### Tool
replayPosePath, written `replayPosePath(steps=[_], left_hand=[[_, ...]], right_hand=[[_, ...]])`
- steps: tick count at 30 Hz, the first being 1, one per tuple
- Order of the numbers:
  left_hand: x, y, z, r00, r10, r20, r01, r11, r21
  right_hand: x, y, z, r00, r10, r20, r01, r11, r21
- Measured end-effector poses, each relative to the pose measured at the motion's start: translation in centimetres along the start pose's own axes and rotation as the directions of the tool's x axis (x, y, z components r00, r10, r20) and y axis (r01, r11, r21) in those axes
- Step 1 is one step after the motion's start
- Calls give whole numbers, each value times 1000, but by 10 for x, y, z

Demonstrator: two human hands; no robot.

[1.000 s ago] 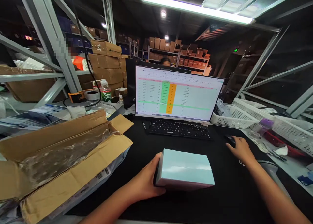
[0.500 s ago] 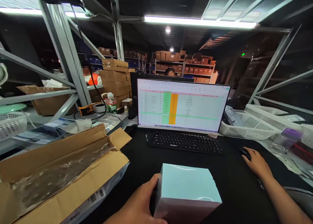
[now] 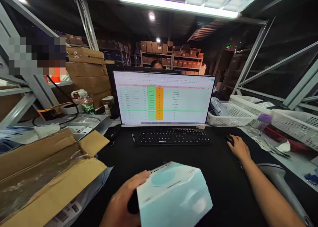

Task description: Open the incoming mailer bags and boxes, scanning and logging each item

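A pale blue and white box [image 3: 174,197] is tilted up in front of me, low in the middle of the view. My left hand [image 3: 126,197] grips its left side, thumb and fingers around the edge. Over on the right, my right hand [image 3: 238,148] rests closed over a black computer mouse [image 3: 230,139] on the dark desk mat. Ahead of the box lies a black keyboard [image 3: 171,136], and behind it stands a monitor [image 3: 184,103] with a spreadsheet on its screen.
An open cardboard carton [image 3: 49,184] with clear plastic inside sits at left. A barcode scanner [image 3: 280,180] lies beside my right forearm. White baskets [image 3: 231,113] stand at the back right, a drink bottle [image 3: 86,103] at the back left. Two people are partly visible beyond.
My left hand has tipped the box, so a printed face now shows. The view has turned right. My right hand stays on the mouse.
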State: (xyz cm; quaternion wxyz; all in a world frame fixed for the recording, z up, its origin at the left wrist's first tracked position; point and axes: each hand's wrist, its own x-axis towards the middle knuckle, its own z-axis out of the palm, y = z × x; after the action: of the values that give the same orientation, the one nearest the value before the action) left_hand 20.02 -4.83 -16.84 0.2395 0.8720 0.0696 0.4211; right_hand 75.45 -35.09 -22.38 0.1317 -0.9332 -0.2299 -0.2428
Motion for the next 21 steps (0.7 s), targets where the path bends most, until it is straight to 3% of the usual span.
replayPosePath(steps=[3,12,14,17,18,19,21], left_hand=[[13,4,-10,965,260,-36,-253,957,139],[14,7,-14,897,441,-26,-422,874,240],[12,7,-17,841,537,-61,-490,805,335],[10,11,-21,684,729,-36,-598,588,545],[10,13,-22,663,748,-17,-617,559,554],[11,14,-23,694,720,-7,-615,598,514],[14,18,-25,862,507,13,-487,820,302]], right_hand=[[0,-2,-2,1000,-5,-4,5,1000,-3],[2,-1,-1,1000,19,4,-19,1000,-8],[4,-1,-1,1000,17,11,-17,1000,-1],[7,-1,-3,999,13,36,-13,1000,6],[6,-1,-5,999,11,43,-11,1000,8],[5,1,-8,999,7,50,-7,1000,12],[-1,6,-16,998,3,63,-4,1000,23]])
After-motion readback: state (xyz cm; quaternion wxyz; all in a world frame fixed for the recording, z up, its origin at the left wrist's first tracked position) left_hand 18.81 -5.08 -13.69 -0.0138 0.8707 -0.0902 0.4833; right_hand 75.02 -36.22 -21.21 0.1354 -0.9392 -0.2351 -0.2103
